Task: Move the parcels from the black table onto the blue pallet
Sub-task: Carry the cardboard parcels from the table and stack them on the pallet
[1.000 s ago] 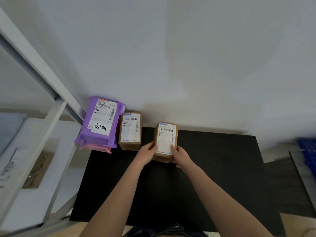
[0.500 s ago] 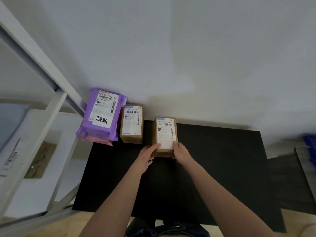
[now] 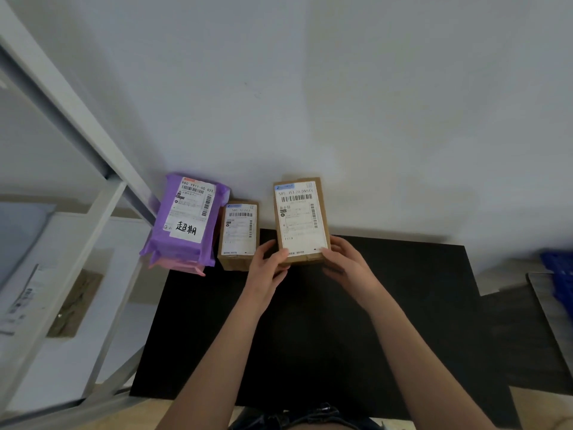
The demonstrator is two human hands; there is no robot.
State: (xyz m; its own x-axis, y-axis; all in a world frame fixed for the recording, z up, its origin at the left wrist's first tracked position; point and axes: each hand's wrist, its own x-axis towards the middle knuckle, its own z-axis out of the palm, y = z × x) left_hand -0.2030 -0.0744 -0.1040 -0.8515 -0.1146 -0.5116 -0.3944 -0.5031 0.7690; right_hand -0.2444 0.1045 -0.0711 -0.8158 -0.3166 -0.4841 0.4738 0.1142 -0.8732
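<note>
The purple poly mailer [image 3: 186,243] lies on a pink parcel [image 3: 178,267]. The larger cardboard box [image 3: 305,259] and smaller cardboard box [image 3: 235,263] are brown, with white, black-barcoded labels [image 3: 299,218]. The table [image 3: 310,336] is black, the pallet [image 3: 558,274] blue.

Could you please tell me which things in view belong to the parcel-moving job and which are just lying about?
Job: large box, in the grip of the left hand and right hand; small box; purple bag on a pink parcel; black table; blue pallet, at the right edge.
Lying about: white rack; printed sheet on its shelf.
</note>
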